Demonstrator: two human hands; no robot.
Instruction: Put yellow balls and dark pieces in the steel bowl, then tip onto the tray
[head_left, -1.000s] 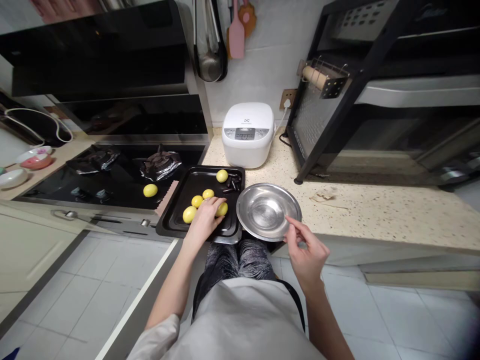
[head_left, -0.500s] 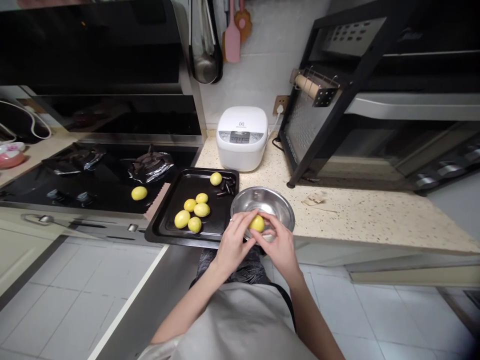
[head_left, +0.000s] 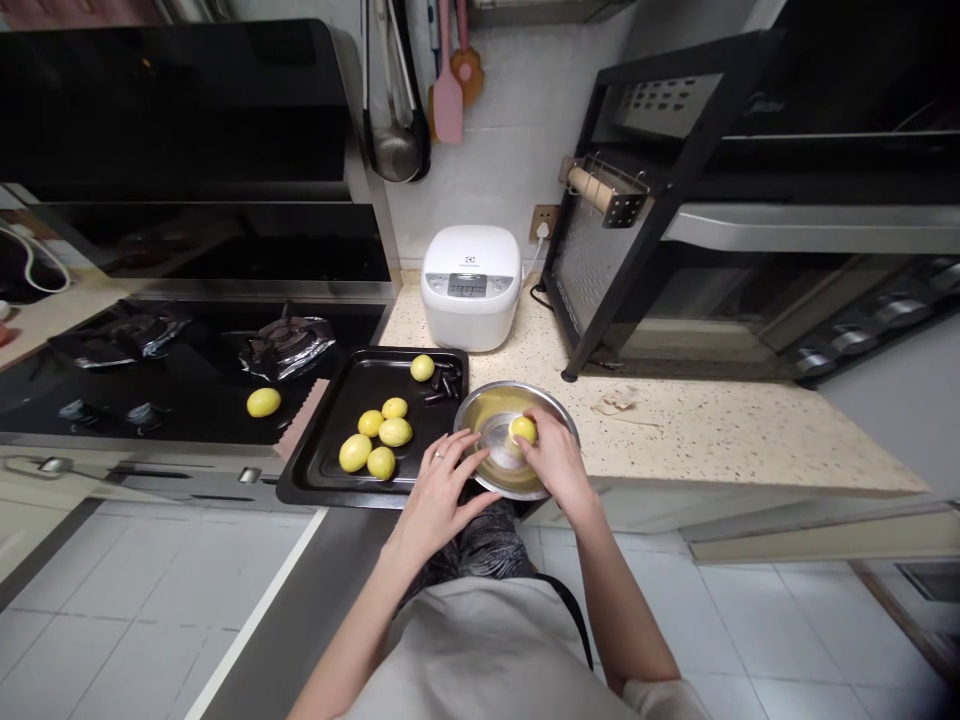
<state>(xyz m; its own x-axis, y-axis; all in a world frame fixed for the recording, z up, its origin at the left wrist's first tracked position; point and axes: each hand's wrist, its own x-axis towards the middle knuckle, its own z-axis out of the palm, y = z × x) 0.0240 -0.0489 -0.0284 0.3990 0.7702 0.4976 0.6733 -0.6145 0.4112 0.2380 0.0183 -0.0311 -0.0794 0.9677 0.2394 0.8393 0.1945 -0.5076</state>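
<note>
Fingertips of the right hand pinch a small yellow fruit, a closed grip from above with the palm turned down. The fruit hangs just over the middle of a shiny metal bowl; whether it touches the bottom cannot be told. The left hand is open and holds nothing, its fingers spread, with the tips resting at the bowl's near left rim. The bowl sits at the front edge of a speckled bench, partly overhanging it.

Touching the bowl's left side lies a black baking tray. On it, five loose fruits cluster near the front, one more fruit lies at the back corner, and a few dark pieces lie beside that. A stray fruit rests on the black stove, left of the tray. Behind the tray stands a white rice cooker, and to the right a black rack.

To handle this well, it seems wise to lower the fruit until it meets the metal before loosening the grip, since a round fruit dropped into a smooth bowl would likely bounce or roll. Keeping the left hand firm on the rim should stop the overhanging bowl from tipping or sliding off the bench.
</note>
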